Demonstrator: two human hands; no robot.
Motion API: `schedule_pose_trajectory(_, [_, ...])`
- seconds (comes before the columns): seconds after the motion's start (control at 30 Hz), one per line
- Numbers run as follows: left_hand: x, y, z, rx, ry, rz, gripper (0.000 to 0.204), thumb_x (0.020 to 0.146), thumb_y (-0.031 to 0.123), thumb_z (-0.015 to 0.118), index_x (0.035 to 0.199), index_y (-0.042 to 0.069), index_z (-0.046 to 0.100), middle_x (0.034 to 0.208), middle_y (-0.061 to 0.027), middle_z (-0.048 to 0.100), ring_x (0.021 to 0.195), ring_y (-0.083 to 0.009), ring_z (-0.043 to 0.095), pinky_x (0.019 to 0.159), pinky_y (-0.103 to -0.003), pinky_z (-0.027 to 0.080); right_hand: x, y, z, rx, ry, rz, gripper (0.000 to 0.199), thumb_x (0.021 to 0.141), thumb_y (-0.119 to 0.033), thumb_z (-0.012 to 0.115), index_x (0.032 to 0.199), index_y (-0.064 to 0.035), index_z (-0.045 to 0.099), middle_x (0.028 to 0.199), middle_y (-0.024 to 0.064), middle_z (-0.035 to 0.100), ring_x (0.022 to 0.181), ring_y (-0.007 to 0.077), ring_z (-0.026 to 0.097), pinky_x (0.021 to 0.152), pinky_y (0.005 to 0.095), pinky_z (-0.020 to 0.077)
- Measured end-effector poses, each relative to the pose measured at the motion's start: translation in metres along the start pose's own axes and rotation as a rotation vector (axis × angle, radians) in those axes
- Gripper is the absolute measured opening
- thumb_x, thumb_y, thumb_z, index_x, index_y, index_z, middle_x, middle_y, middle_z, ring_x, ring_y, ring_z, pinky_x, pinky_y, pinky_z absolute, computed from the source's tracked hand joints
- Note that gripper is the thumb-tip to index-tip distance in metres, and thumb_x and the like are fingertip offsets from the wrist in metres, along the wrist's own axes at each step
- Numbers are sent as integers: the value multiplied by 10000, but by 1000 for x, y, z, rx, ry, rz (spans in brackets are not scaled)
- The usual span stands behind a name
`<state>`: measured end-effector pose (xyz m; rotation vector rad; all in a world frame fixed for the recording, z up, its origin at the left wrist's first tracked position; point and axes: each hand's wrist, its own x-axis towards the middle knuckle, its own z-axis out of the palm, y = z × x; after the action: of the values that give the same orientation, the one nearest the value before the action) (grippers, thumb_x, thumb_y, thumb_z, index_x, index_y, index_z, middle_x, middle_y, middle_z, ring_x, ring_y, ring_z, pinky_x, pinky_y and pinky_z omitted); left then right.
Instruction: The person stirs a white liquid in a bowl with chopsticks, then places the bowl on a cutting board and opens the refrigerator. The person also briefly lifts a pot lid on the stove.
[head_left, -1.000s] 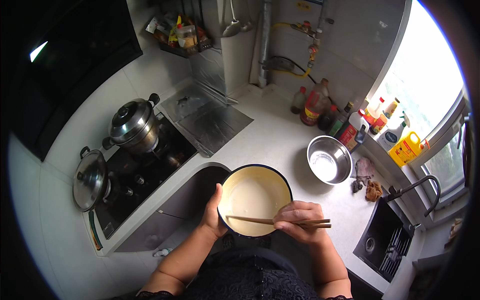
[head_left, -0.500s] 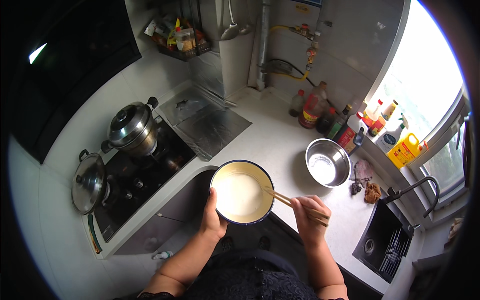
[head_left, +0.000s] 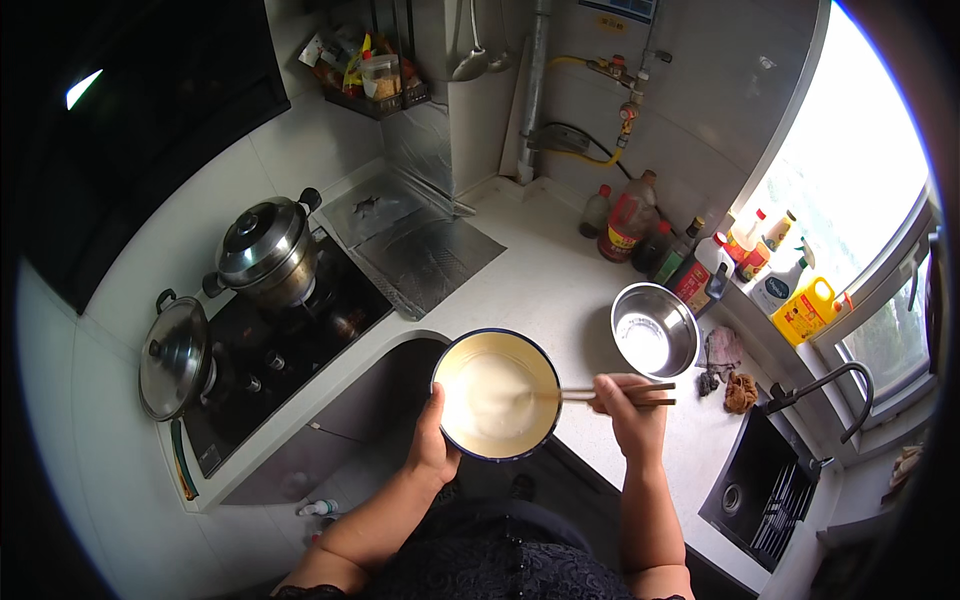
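Note:
My left hand point(head_left: 433, 446) grips the near left side of a pale yellow enamel bowl point(head_left: 548, 392) with a dark blue rim, held above the counter's edge. Inside is a smooth, creamy white batter-like liquid point(head_left: 490, 392). In my right hand point(head_left: 632, 412) is a pair of wooden chopsticks point(head_left: 577, 395), fingers closed round them. Their tips reach over the right rim into the liquid, where they look blurred. Beyond my right hand, a steel bowl point(head_left: 655, 330) stands on the white counter point(head_left: 560, 270).
A steel pot point(head_left: 265, 250) and a lidded pan point(head_left: 175, 358) sit on the black stove point(head_left: 290, 350) at left. Several bottles point(head_left: 628, 218) line the back of the counter. Rags point(head_left: 740, 393) lie beside the black sink point(head_left: 735, 495) at right, under a curved faucet point(head_left: 860, 375).
The enamel bowl and my left hand have shifted slightly right and nearer to me. My right hand has moved a little right and up, and the chopsticks now lie almost level.

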<state>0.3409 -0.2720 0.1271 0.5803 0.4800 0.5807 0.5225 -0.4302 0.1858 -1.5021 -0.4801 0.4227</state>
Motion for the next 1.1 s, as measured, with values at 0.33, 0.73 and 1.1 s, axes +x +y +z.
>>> schedule_pose_trajectory(0.33, [-4,4,-6,4,25,-22,661,931,518,504,1343,6,432,1309,-124,527,1203,-226,508,1008,-364,406,11,14,-12,56,-82,77,177,845,-106,703,868,67,667,721,102,664,617,142,636,582,262,542])
schedule_pose_trajectory(0.73, [-5,1,-2,-23,-22,-74,676,929,534,492,1348,8,427,1304,-132,529,1195,-244,519,999,-372,420,9,11,8,54,39,-70,163,855,-101,685,894,56,665,746,100,652,630,151,631,605,282,549])
schedule_pose_trajectory(1.1, [-9,-2,6,-3,-10,-84,672,931,531,489,1345,5,431,1300,-144,530,1192,-244,519,995,-373,424,7,3,15,19,-110,-34,186,866,-134,690,846,50,670,666,65,642,565,114,608,544,243,514])
